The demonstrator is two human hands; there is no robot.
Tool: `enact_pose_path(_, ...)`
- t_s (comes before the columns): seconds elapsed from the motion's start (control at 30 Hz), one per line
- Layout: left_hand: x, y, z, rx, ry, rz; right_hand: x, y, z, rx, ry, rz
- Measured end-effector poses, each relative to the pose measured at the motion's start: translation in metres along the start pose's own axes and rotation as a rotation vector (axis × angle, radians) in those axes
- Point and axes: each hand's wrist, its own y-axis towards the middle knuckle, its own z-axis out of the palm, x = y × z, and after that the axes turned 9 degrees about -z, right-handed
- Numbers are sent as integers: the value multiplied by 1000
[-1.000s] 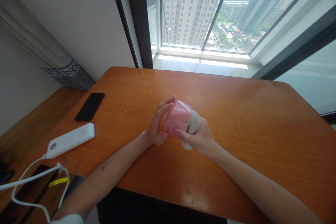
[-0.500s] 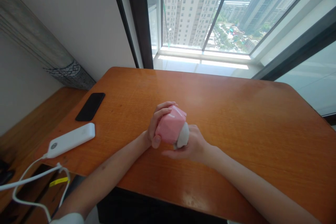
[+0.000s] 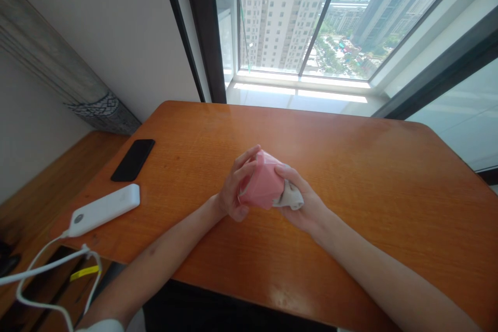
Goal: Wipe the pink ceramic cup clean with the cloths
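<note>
1. Near the middle of the orange wooden tabletop, both hands come together in front of the person, with 12 o'clock pointing straight ahead at the window.
2. The left hand is curled and gripping, its fingers wrapped over the left side of a pink faceted object.
3. The right hand is cupped and closed around the object's right side, its fingers lying across the pink surface.
4. A crumpled whitish piece, probably cloth, sits against the pink object at its 3 o'clock side, pressed into the right palm.
5. A black smartphone lies flat at about 10 o'clock from the hands, well apart from them.
6. A white oblong battery pack lies at about 9 o'clock, just below the smartphone and not touching it.
7. A white cable leaves the pack's end and drops over the table edge toward 7 o'clock, carrying a yellow tag.
8. At 12 o'clock, a tall window looks out on high-rise apartment towers.
</note>
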Motion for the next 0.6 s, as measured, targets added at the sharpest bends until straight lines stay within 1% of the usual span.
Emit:
enact_pose_path(0.03,-3,1,0,-9,-5,52,0,0,1,0,53,51)
enact_pose_path(0.07,-7,3,0,-29,-18,101,-2,-1,2,7,59,70)
enact_pose_path(0.1,-10,4,0,-52,-33,117,-5,-1,1,22,23,48)
enact_pose_path(0.13,-12,6,1,-82,-48,109,-8,-2,0,50,-53,-5)
enact_pose_path(0.17,-15,7,2,-115,-67,96,-12,-3,-2,96,-161,-87)
enact_pose_path(0.23,-18,7,4,-163,-112,61,-20,-2,-7,237,-459,-340)
enact_pose_path(0.3,-20,7,5,-181,-159,20,-26,0,-14,377,-807,-655)
enact_pose_path(0.37,-21,7,6,-150,-183,-8,-31,4,-21,451,-1087,-953)
enact_pose_path(0.4,-20,7,6,-139,-184,-3,-32,5,-23,464,-1175,-1065)
enact_pose_path(0.43,-20,8,6,-129,-181,8,-34,6,-25,467,-1222,-1140)
enact_pose_path(0.47,-18,8,7,-118,-177,17,-34,6,-25,464,-1232,-1174)
enact_pose_path(0.5,-17,9,8,-121,-175,29,-33,5,-24,453,-1211,-1160)
enact_pose_path(0.53,-14,10,8,-138,-171,46,-32,2,-23,424,-1162,-1095)
enact_pose_path(0.57,-12,10,9,-157,-161,72,-29,0,-20,374,-1084,-976)
enact_pose_path(0.6,-10,10,9,-164,-143,98,-25,-2,-16,306,-972,-815)
